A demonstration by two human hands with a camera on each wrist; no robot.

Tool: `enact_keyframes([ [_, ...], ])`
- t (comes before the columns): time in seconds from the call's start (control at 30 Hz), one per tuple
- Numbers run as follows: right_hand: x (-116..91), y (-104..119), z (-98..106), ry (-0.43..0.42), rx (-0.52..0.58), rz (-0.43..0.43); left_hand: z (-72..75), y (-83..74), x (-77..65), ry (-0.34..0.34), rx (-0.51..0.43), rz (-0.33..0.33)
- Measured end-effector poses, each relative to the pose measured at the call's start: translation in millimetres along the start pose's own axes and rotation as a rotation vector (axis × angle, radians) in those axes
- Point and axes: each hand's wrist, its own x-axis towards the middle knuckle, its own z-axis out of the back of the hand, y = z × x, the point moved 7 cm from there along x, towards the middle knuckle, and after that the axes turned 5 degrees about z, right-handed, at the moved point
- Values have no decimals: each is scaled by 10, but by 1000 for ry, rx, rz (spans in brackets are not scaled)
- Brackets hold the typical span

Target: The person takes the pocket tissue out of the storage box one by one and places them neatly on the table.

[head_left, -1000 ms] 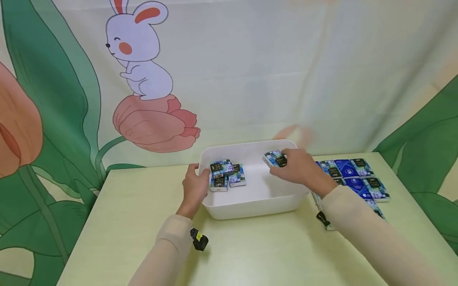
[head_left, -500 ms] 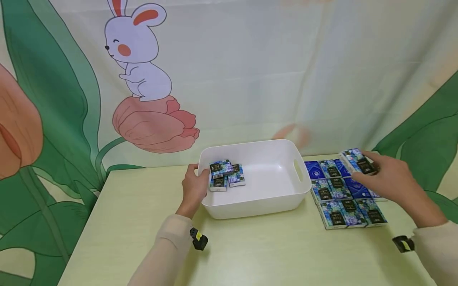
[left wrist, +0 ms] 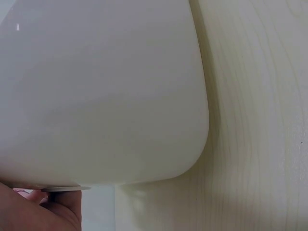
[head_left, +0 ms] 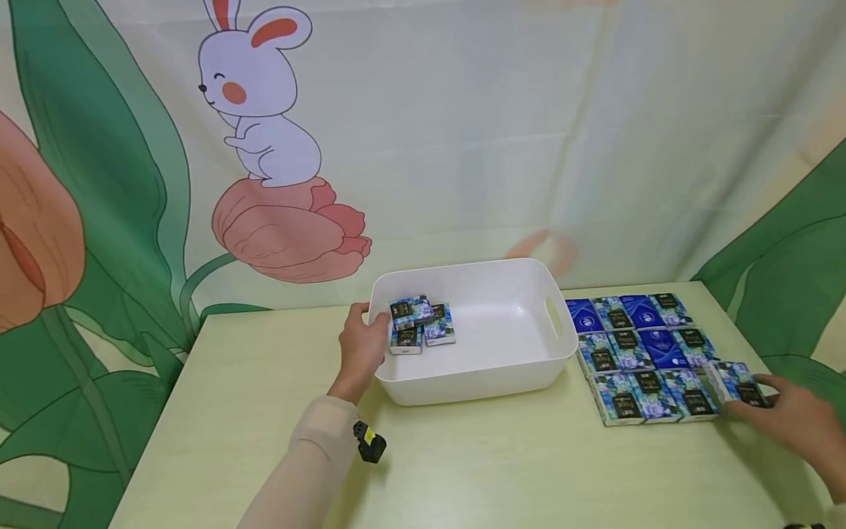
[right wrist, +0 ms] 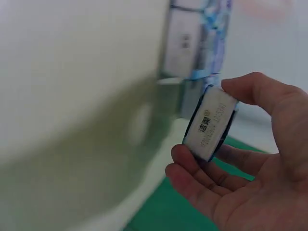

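My left hand (head_left: 360,345) grips the left end of a white plastic bin (head_left: 463,387), thumb over its rim; in the left wrist view the bin's wall (left wrist: 106,96) hides most of that hand. Inside the bin, at its left end, lie 3 floral tissue packs (head_left: 411,311), one resting on the others. My right hand (head_left: 796,415) pinches another tissue pack (head_left: 736,382) at the right end of the front row. The right wrist view shows the held pack's white printed side (right wrist: 211,122) between thumb and fingers.
Rows of blue and floral tissue packs (head_left: 651,393) lie flat on the pale wooden table (head_left: 489,463), right of the bin. A printed cloth backdrop (head_left: 449,147) hangs behind the table's far edge.
My right hand has carried a tissue pack from above the bin, over the rows, to the right end of the front row. My left hand and the bin have stayed in place.
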Motion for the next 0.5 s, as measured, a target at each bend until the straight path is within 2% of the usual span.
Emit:
enact_keyframes([
  [0.13,9,-104,-149,49,20,-9,2,4,7,-4,1,6],
  [0.33,9,-89,-238,74,38,1,-6,7,13,-6,-2,4],
  [0.43,-2,-8,-189,36,15,6,0,10,9,-10,-7,5],
  [0.5,-9,118,-104,-23,-6,28,5,14,7,-12,-7,4],
])
